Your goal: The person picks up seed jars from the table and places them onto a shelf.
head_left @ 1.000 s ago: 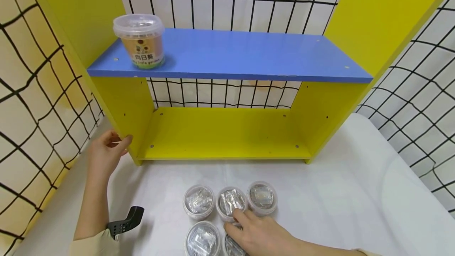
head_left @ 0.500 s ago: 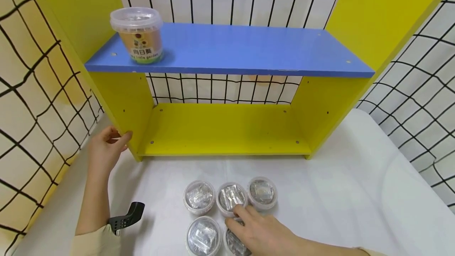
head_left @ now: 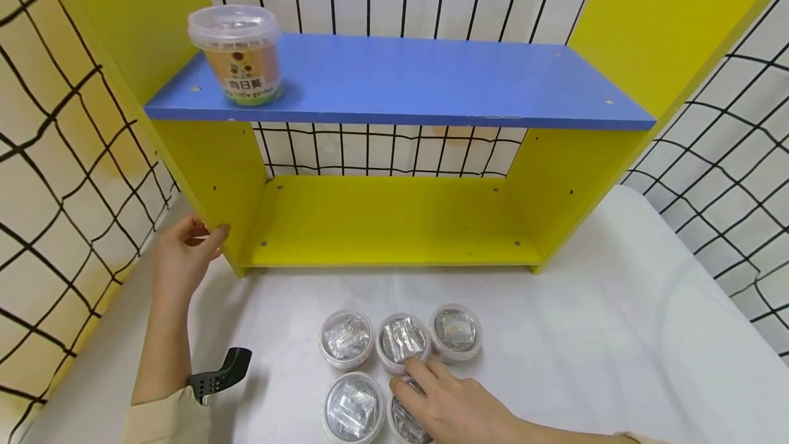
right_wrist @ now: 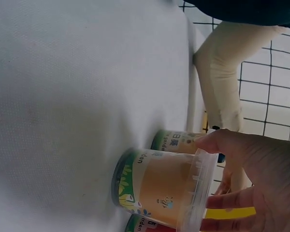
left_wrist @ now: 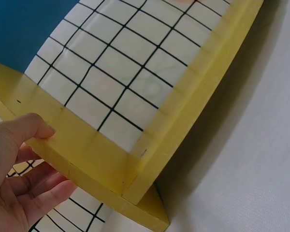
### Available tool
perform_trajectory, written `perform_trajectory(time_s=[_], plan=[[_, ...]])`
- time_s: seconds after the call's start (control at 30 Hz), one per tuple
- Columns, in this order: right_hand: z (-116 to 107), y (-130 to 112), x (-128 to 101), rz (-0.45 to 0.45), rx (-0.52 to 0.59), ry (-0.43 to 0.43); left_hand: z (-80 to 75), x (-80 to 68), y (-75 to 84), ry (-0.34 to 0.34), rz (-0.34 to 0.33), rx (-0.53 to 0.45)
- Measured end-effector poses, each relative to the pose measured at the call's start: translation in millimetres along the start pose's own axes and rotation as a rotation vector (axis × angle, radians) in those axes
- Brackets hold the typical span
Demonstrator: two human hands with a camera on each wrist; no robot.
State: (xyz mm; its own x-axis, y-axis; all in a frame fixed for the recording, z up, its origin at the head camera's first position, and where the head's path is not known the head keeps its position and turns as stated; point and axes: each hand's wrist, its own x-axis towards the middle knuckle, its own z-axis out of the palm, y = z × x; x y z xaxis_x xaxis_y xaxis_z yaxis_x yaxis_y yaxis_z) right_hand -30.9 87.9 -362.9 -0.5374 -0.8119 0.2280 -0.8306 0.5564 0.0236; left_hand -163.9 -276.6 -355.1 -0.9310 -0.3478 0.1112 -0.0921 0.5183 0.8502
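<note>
- Yellow panels and a blue shelf board [head_left: 401,81] make up the shelf unit [head_left: 394,225] on the white bench [head_left: 616,334]; one lidded sunflower-seed tub [head_left: 237,53] stands at the left end of the blue board.
- Five more lidded tubs sit clustered on the bench in front of the unit; the head view shows only their clear lids.
- Right hand [head_left: 453,406] lies over the front right tub [head_left: 403,423] of the cluster. The right wrist view shows what the head view hides: thumb and fingers curl round that tub's [right_wrist: 159,191] lid rim, a closed grip, with the tub on the bench and its orange label side visible.
- Left hand [head_left: 181,259] holds the front edge of the unit's left side panel. The left wrist view shows this grip closely: thumb [left_wrist: 31,130] on the inner face, fingers [left_wrist: 43,193] wrapped behind the yellow edge.
- Black wire grid [head_left: 61,177] surrounds the bench.
</note>
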Motion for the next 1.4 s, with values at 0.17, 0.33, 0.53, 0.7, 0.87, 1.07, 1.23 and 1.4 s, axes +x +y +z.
perform_trajectory(time_s=[0.17, 0.33, 0.53, 0.7, 0.87, 1.07, 1.23, 1.4], plan=[[-1, 0, 1, 0.011, 0.025, -0.005, -0.9, 0.0, 2.4, 0.003, -0.012, -0.004], [-4, 1, 3, 0.029, 0.055, -0.051, -1.6, -0.8, 4.6, 0.007, -0.012, 0.001], [-12, 3, 5, 0.053, 0.071, -0.134, -1.5, 0.1, 6.7, 0.010, -0.010, 0.007], [-22, 5, 7, 0.077, 0.102, -0.154, -1.7, 1.5, 7.2, 0.012, -0.016, -0.001], [-38, 8, 10, 0.144, 0.215, -0.188, -2.3, 2.1, 7.1, 0.012, -0.023, -0.002], [-60, 20, 17, 0.196, 0.337, -0.163, -2.8, 2.4, 7.0, 0.017, -0.025, 0.000], [-75, 36, 26, 0.198, 0.426, -0.145, -3.4, 1.2, 5.7, 0.019, -0.015, -0.008], [-91, 50, 35, 0.219, 0.441, -0.178, -2.5, -1.9, 3.5, 0.014, -0.008, 0.002]])
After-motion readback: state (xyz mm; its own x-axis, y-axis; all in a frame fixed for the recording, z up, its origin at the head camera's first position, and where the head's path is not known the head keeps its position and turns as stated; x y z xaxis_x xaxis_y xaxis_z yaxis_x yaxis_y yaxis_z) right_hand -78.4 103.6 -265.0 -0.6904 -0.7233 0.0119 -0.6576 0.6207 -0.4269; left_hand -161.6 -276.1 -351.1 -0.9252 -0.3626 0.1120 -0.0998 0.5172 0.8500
